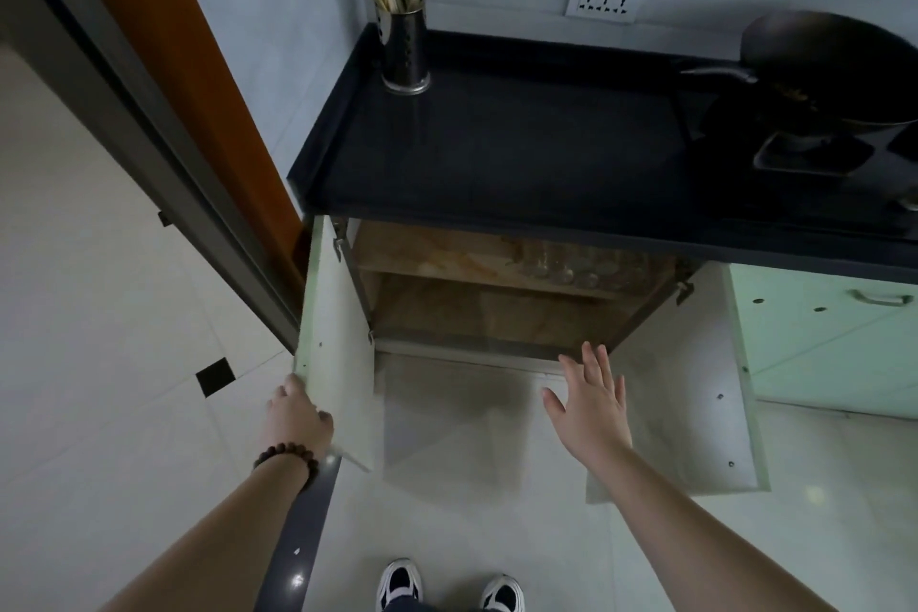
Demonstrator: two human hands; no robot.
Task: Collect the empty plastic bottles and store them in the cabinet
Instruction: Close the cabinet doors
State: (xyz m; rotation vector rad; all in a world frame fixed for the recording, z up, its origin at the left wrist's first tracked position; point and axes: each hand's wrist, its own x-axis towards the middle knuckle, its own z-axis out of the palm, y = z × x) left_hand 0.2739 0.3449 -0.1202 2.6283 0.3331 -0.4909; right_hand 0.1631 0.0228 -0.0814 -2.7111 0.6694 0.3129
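While both cabinet doors stand open, the left hand (296, 417) grips the left door (338, 343) by its outer edge. The right hand (593, 400) hovers spread, holding nothing, with the right door (695, 388) just beyond it and clear bottles (571, 266) on the shelf above.

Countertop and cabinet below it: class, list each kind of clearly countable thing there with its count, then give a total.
Utensil holder: 1
Wok: 1
Open cabinet doors: 2
Shelves inside: 2
Total: 6
The clear bottles on the upper shelf are too blurred to count.
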